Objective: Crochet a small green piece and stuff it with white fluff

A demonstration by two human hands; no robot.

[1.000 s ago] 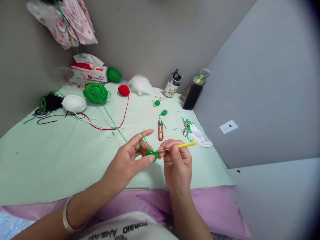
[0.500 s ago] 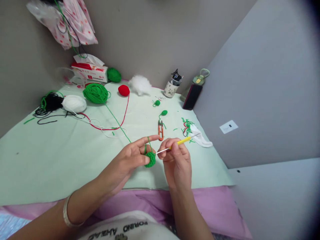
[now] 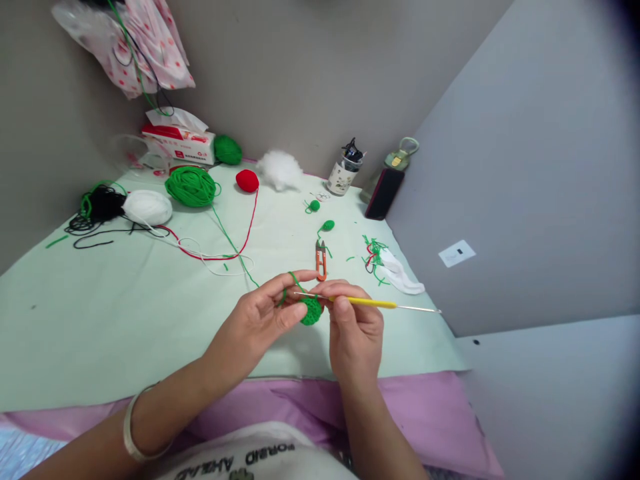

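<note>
My left hand [image 3: 260, 320] pinches a small round green crochet piece [image 3: 311, 311] between thumb and fingers, with green yarn looped over the forefinger. That strand runs back across the table to a green yarn ball [image 3: 191, 185]. My right hand [image 3: 353, 327] grips a yellow-handled crochet hook [image 3: 367, 302], lying almost level, its metal tip reaching left across the green piece toward the left fingers. Both hands hover over the near edge of the pale green table [image 3: 100, 313].
Orange thread snips [image 3: 321, 260] lie just beyond the hands. Farther back are white yarn [image 3: 148, 207], black yarn [image 3: 103, 203], a red ball [image 3: 247, 180], white stuffing [image 3: 281, 169], a tissue box [image 3: 180, 143], a cup [image 3: 343, 177], a phone [image 3: 384, 193] and yarn scraps [image 3: 385, 263].
The hook swung from pointing up-right to lying almost level, its tip pushed left across the green piece. The left forefinger bent lower and the piece shifted slightly right.
</note>
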